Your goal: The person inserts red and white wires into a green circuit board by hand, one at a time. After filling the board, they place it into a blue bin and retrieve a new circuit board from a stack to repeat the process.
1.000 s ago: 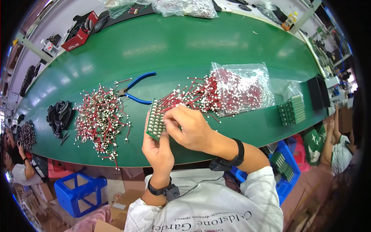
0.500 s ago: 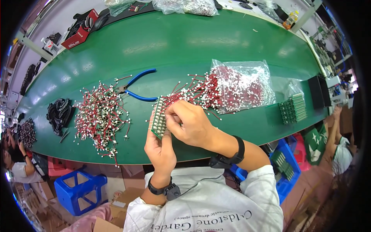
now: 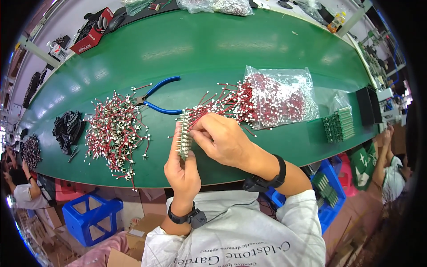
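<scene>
A narrow green circuit board panel, lined with small pale connectors and pins, is held up on edge above the table. My left hand grips its lower end between thumb and fingers. Beside the panel's right edge, my right hand is closed in a pinch; whatever sits between its fingertips is too small to make out. Just beyond both hands, loose red wires with white plugs spill from a clear plastic bag. Blue-handled cutting pliers lie open to the left of the panel.
Left of the pliers is a heap of small boards with red wires, then black cable bundles and tweezers. Stacked green panels and a black box stand at the right. A blue crate is below the table edge.
The panel has been tilted, so its face has turned away and it now appears nearly edge-on with pins showing. My right hand stays pinched close beside it.
</scene>
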